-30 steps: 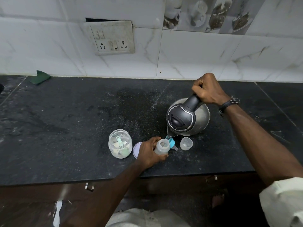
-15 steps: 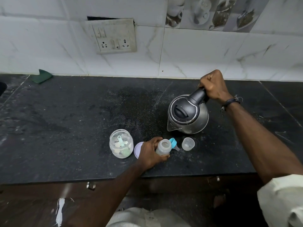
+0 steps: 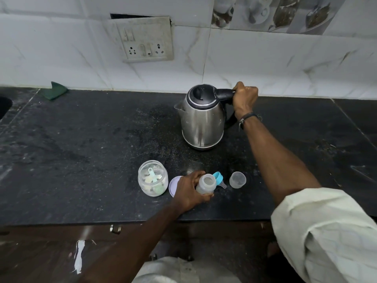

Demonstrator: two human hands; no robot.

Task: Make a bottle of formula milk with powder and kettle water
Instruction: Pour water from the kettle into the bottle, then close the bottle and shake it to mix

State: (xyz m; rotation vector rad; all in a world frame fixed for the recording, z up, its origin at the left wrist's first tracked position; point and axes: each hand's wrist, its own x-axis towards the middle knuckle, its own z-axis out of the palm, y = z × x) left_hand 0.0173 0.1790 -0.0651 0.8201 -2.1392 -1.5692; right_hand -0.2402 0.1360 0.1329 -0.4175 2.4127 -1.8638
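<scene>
A: Head view, nearest first: what's by the counter edge?

B: The left hand grips the open baby bottle, which stands upright on the black counter, fingers curled round its body. Touching it on the right lies the blue teat ring, and just beyond that a clear cap sits mouth up.

A: And to the left of the hand?

B: A lilac lid lies flat, partly under the hand. Beside it stands the open powder jar with a pale green scoop inside.

A: Farther back?

B: The steel kettle stands upright on the counter, lid closed, spout pointing left. The right hand is clenched round its black handle.

A: Behind that?

B: A green cloth at the left by the wall, and a socket plate on the white tiles.
</scene>
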